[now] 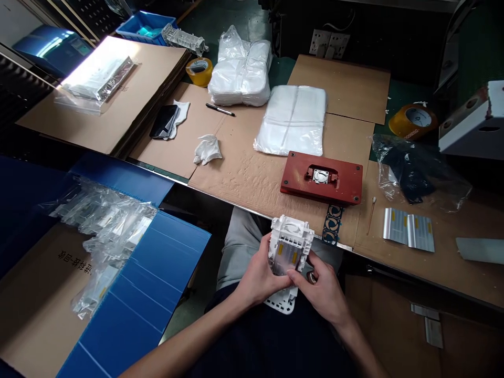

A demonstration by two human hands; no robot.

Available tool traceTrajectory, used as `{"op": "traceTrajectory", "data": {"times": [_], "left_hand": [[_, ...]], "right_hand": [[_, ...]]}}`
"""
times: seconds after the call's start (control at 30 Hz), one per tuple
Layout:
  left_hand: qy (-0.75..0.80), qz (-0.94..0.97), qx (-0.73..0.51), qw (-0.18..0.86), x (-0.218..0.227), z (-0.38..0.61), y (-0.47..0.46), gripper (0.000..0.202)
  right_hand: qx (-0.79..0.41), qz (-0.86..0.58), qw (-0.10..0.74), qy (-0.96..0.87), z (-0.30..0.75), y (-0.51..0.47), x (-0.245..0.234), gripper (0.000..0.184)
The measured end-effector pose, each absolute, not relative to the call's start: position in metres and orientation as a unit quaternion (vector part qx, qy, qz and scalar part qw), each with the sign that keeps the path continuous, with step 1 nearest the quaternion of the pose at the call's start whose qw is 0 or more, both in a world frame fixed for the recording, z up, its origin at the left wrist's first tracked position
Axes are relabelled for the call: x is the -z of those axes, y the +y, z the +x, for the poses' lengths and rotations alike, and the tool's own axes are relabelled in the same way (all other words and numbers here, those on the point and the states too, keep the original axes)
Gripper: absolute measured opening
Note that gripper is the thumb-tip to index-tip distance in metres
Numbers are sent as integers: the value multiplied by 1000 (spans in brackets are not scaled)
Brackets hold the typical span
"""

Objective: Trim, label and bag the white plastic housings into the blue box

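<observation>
Over my lap I hold a white plastic housing (pixel 292 229) with a clear or silvery panel bearing two yellow strips on its face. My left hand (pixel 258 273) grips its left side, with the thumb across the lower front. On the right side, my right hand (pixel 321 283) is closed round it, its thumb pressing near the panel's bottom edge. Fingers behind the housing are hidden. Just beyond it, at the table edge, lie dark blue sheet pieces with round cutouts (pixel 332 224). A red fixture block (pixel 321 177) with a small white part in its recess stands behind them.
White plastic bag bundles (pixel 293 121) lie at the back. Silver sheets with yellow strips (pixel 408 229), a cotton swab (pixel 370 215) and a tape roll (pixel 413 121) are at right. A blue box (pixel 157 283) holds bagged parts (pixel 114 226) at left. A phone (pixel 164 122) rests behind.
</observation>
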State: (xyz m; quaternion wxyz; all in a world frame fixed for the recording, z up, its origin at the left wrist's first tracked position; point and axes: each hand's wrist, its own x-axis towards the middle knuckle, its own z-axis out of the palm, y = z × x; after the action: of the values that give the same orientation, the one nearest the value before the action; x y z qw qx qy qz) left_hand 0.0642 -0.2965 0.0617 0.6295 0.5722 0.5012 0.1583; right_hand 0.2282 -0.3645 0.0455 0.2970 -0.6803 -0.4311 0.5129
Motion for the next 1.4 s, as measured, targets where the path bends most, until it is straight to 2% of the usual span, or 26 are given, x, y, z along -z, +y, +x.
{"op": "traceTrajectory", "data": {"times": [0.13,0.3,0.8,1.13,1.4], "left_hand": [[505,567,-160,630,-57,64,-296,71],[511,565,-160,628,-54,63,-295,72],[516,566,-178,618,-62,61,-293,70],[508,557,-192,629,-61,56,-292,71],[512,545,-165,643,-49,53,-292,73]], "right_hand": [[-512,-681,313,-419,224,-365,-43,41],[-499,-673,348,-421,217,-368,-40,39],[-527,-664,328,-417,217,-358,-42,42],[-518,-651,364,-418,211,-356,-42,39],[-500,-668,392,-386,200,-364,-23,33]]}}
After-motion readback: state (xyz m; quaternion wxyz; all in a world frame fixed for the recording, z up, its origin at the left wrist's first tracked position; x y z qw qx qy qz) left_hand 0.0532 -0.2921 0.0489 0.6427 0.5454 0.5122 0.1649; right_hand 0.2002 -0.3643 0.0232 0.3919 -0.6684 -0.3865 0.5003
